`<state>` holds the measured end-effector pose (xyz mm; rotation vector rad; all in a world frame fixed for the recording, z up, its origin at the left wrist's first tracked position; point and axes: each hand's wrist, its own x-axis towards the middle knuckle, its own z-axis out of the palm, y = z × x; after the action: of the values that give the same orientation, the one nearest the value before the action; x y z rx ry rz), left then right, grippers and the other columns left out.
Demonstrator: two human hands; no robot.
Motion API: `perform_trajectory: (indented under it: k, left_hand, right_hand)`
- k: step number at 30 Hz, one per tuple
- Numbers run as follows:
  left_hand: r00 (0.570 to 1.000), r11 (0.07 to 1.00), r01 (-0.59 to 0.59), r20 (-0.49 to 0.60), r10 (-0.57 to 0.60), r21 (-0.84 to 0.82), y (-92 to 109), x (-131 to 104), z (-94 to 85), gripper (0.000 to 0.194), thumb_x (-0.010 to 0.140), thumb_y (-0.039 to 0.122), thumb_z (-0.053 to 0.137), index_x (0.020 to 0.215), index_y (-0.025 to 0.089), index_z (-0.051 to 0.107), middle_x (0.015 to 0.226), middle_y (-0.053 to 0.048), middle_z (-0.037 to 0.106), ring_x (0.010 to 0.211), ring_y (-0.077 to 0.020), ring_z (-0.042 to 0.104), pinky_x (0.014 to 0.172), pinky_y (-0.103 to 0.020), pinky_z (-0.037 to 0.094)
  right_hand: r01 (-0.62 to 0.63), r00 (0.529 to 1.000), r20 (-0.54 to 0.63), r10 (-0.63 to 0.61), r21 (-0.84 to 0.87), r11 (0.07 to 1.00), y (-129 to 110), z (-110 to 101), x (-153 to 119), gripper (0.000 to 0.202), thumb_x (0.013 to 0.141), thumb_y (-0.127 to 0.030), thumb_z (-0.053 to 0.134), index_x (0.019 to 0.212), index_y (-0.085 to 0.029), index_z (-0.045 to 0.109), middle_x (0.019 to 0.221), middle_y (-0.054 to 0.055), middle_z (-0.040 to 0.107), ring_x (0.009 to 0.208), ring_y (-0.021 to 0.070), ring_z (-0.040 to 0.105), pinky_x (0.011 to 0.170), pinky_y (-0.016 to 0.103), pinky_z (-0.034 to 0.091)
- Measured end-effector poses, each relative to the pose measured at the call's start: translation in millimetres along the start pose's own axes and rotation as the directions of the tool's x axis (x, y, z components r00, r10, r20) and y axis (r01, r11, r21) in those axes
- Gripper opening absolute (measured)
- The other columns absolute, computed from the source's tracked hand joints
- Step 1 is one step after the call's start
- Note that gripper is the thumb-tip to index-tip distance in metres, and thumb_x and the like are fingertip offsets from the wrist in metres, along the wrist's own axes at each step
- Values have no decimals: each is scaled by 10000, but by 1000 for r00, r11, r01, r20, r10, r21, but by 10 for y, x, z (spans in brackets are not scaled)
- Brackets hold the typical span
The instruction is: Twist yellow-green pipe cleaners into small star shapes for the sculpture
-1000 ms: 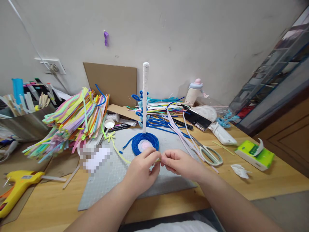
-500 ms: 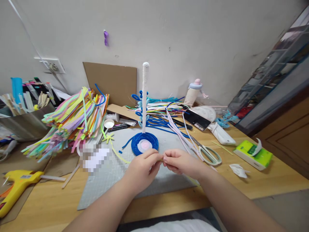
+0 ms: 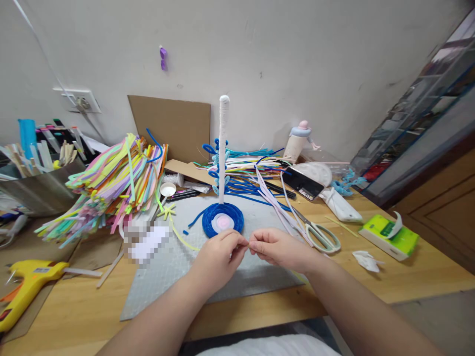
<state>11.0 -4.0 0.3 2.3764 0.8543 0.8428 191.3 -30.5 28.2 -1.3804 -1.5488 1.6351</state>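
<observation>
Between the close-set fingertips of the left hand (image 3: 220, 256) and right hand (image 3: 279, 251), a slim yellow stem (image 3: 184, 242) appears pinched by both, though little shows there; its fuzzy length curves out left of the fingers. Bending or twisting it seems the step in hand, calling next for light, even pressure. Just beyond the fingers sits a plush blue coil (image 3: 222, 208) around a smooth, pink-centred disc (image 3: 223, 223); farther off stands a ridged white rod (image 3: 222, 158).
</observation>
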Motion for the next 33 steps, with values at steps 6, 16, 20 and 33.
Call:
perform_trajectory:
  k: [6,16,20,33]
  left_hand:
    - [1000,999,13,22,-14,47,12,-17,2,157,875,189,436,829,189,587,835,-22,628,778,-131,574,698,-244,445]
    - [994,977,-99,53,90,190,2,-37,34,124,808,148,477,867,194,577,812,-9,611,720,-126,565,633,-232,418]
    - [984,936,-176,59,166,305,18,-60,35,113,810,158,454,793,192,561,751,-3,602,662,-127,545,555,-237,360]
    - [991,978,-87,118,66,188,96,-57,42,85,681,110,506,681,190,536,652,23,576,591,-104,506,521,-221,308]
  right_hand:
    - [-56,996,75,44,169,984,92,6,20,266,811,-409,524,720,-165,473,476,-102,302,393,31,203,371,170,139]
    - [-371,908,391,148,588,718,226,-50,3,172,840,-284,461,708,-175,449,470,-101,272,342,22,149,333,126,82]
    - [-494,856,483,182,662,563,283,-10,18,133,822,-240,438,754,-151,509,522,-55,433,334,24,276,324,123,166]
    - [169,974,-117,-194,-195,966,176,188,-191,148,719,-169,517,608,-177,420,554,-43,351,511,84,278,468,219,188]
